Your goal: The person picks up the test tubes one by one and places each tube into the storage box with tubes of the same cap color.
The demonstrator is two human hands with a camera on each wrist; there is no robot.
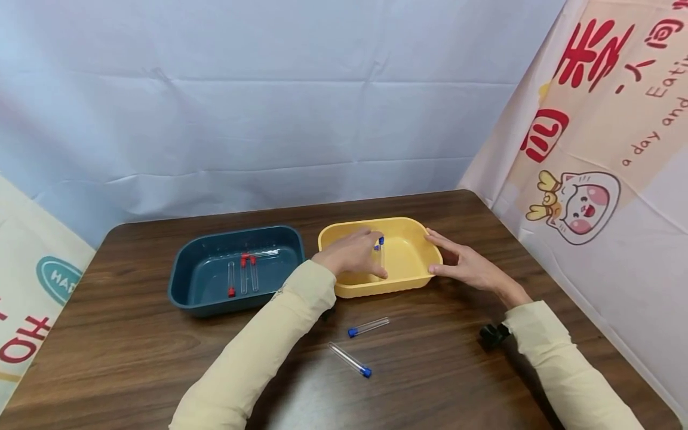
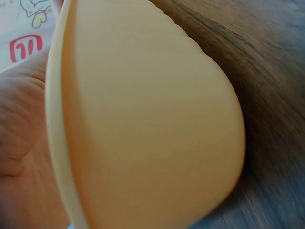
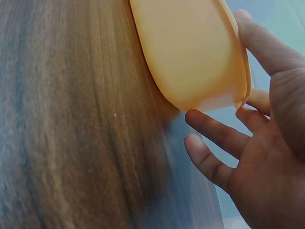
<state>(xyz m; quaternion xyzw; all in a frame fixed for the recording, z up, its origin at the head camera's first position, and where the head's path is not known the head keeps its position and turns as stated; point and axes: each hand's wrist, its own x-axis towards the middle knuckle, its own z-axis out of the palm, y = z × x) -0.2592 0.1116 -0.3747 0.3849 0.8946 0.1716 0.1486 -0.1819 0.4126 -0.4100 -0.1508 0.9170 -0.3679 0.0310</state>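
Note:
My left hand reaches over the yellow basin, thumb and forefinger spread apart. Clear tubes with blue caps show inside by its fingers, partly hidden by the hand. In the left wrist view, the basin's outer wall covers most of the palm; the fingers are hidden there. At the basin's right end, my right hand touches the rim with thumb and fingertips, the fingers fairly straight. The right wrist view shows its thumb at the rim and the other fingers spread around the end.
Left of the yellow basin stands a dark blue basin with several red-capped tubes. Two blue-capped tubes, one farther and one nearer, lie on the brown table. White cloth hangs behind the table.

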